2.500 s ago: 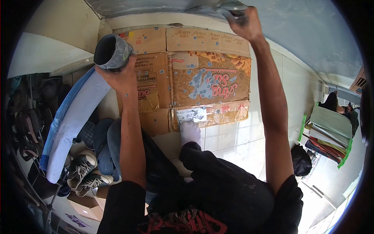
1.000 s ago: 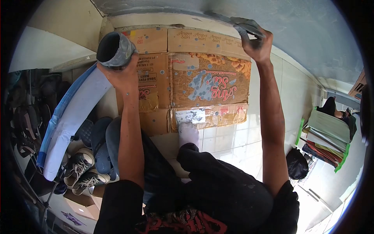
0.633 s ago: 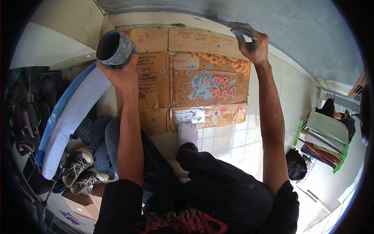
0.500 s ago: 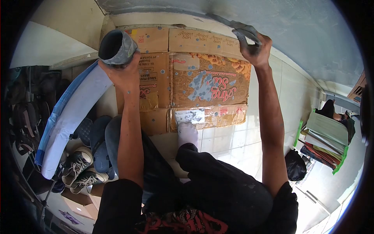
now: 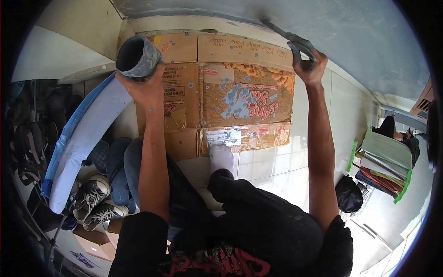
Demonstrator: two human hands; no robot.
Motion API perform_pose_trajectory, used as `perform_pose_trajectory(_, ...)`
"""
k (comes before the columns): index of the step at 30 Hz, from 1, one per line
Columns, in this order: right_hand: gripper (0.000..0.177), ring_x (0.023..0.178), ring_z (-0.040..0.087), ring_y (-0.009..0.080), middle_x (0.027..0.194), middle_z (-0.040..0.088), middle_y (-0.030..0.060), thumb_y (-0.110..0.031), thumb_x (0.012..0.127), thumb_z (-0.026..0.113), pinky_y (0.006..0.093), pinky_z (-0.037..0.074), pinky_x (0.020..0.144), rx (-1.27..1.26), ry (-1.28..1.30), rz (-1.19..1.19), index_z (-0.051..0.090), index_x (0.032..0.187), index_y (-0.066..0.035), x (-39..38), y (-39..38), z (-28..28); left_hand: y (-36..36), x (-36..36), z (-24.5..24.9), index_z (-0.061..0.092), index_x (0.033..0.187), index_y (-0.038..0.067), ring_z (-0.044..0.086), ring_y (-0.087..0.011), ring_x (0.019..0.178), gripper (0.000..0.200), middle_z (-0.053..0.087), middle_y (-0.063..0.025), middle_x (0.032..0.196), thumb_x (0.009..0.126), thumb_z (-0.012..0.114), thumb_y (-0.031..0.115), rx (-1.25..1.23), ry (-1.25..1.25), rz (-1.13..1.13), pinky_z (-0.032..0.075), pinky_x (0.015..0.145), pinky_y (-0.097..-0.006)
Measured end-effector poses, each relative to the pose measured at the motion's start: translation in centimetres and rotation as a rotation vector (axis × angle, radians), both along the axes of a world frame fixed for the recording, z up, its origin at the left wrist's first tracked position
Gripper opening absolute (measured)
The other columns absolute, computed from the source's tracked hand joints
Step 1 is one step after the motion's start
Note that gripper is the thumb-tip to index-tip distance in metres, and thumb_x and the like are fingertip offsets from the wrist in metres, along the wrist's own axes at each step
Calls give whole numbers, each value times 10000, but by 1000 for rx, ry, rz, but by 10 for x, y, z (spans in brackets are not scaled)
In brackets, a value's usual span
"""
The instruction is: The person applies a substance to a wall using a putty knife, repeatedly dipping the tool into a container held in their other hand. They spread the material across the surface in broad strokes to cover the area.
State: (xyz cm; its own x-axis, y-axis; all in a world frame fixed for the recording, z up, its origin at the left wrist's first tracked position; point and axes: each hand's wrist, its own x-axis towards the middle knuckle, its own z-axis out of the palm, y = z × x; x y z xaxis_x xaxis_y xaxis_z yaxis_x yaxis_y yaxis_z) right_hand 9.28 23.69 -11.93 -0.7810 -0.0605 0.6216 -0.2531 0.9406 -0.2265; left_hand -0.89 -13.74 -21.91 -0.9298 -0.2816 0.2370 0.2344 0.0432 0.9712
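Observation:
My left hand (image 5: pixel 143 85) is wrapped round a grey-smeared cup-like container (image 5: pixel 138 57), its dark mouth tilted toward me. At the upper right, my right hand (image 5: pixel 310 64) grips the handle of a dark paintbrush (image 5: pixel 281 32). The brush's far end touches the grey wall (image 5: pixel 350 41) low down, near its bottom edge. Below and between the hands lies a flattened cardboard box (image 5: pixel 184 92) spotted with grey-blue drips. What is inside the container cannot be made out.
A socked foot (image 5: pixel 222 158) rests at the cardboard's near edge. Sneakers (image 5: pixel 94 196), sandals and a long blue-white roll (image 5: pixel 85 138) are at the left. At the right are a green-edged rack (image 5: pixel 385 161) and a black bag (image 5: pixel 349 194) on the tiled floor.
My right hand has moved slightly to the right with the brush, whose end has slid right along the wall. My left hand and the container have hardly moved.

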Motion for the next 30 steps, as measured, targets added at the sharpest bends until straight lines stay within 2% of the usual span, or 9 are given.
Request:
perform_pose_trajectory(2, 187, 888, 755, 198, 1022, 782, 111, 46, 820, 726, 311, 566, 849, -107, -54, -19, 765, 990, -23, 0, -19, 3, -1, -2, -6, 402, 1351, -33, 561, -274, 1197, 835, 518, -185, 1301, 672, 884, 34, -112, 33, 6, 489, 1041, -387)
perform_pose_trajectory(6, 260, 911, 748, 232, 1005, 780, 103, 58, 782, 730, 326, 553, 869, -144, -158, -26, 769, 1007, -67, -8, -17, -13, 6, 5, 4, 405, 1354, -25, 575, -269, 1175, 844, 527, -181, 1288, 666, 890, 34, -15, -18, -20, 507, 1024, -388)
perform_pose_trajectory(8, 319, 893, 729, 320, 967, 760, 115, 23, 766, 717, 384, 554, 841, 16, -45, 6, 750, 1057, -103, -5, -2, -10, 9, 8, 8, 408, 1356, -16, 585, -269, 1157, 855, 539, -176, 1277, 653, 893, 23, 128, -42, -51, 511, 1016, -382)
perform_pose_trajectory(12, 241, 941, 754, 216, 986, 781, 83, 67, 809, 703, 340, 555, 893, -11, 1, -163, 759, 1011, -53, 15, 10, 18, 10, 11, 1, 444, 1322, -13, 599, -262, 1135, 817, 565, -162, 1237, 640, 894, 15, -3, 14, -51, 507, 1002, -386)
perform_pose_trajectory(15, 156, 984, 727, 238, 1044, 748, 156, 82, 875, 724, 342, 593, 857, -453, 96, 0, 734, 1027, 47, 21, -44, 59, 19, 15, 2, 487, 1276, -10, 612, -258, 1112, 776, 587, -143, 1191, 621, 903, 21, -92, 55, -93, 500, 978, -399)
perform_pose_trajectory(18, 70, 902, 739, 268, 1000, 742, 183, 40, 907, 724, 360, 612, 826, -416, 186, 335, 700, 967, 66, 28, -85, 95, 25, 23, -1, 519, 1249, 2, 621, -286, 1086, 772, 603, -140, 1146, 595, 926, 50, -103, 41, -195, 488, 954, -415)
perform_pose_trajectory(21, 213, 896, 706, 264, 1035, 714, 197, -65, 968, 688, 380, 575, 826, -583, 0, 610, 617, 1147, 25, 18, -112, 120, 29, 24, -4, 520, 1267, 12, 598, -349, 1107, 832, 580, -171, 1182, 560, 953, 89, -191, 98, -320, 490, 937, -449)
perform_pose_trajectory(26, 235, 700, 700, 215, 830, 735, 177, -156, 895, 800, 309, 569, 645, -253, -240, 574, 683, 1029, -3, 12, -118, 144, 29, 31, 6, 482, 1344, -5, 632, -283, 1144, 872, 629, -159, 1218, 609, 943, 87, -286, 101, -395, 507, 995, -387)
perform_pose_trajectory(30, 247, 621, 694, 186, 776, 735, 152, 14, 771, 787, 291, 548, 553, -132, -256, 677, 703, 1003, 1, -6, -128, 140, 27, 31, 14, 476, 1355, 2, 638, -292, 1144, 942, 634, -168, 1228, 562, 976, 91, -324, 138, -438, 519, 980, -392)
